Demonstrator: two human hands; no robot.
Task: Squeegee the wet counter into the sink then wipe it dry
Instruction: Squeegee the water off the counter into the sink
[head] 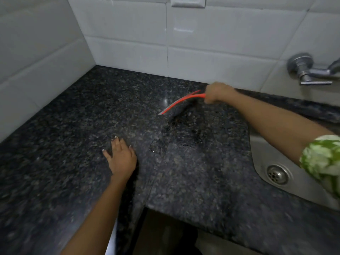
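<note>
My right hand grips the handle of a red squeegee near the back of the dark speckled granite counter. Its blade slants down to the left and is blurred, with the lower end close to the stone. Small water puddles glisten on the counter in front of the blade. My left hand lies flat on the counter with fingers spread, holding nothing. The steel sink with its round drain sits at the right, partly hidden by my right forearm.
White tiled walls meet in a corner behind the counter. A metal tap juts from the wall above the sink. A wall socket sits at the top. The counter's front edge steps back near the bottom middle, over a dark gap.
</note>
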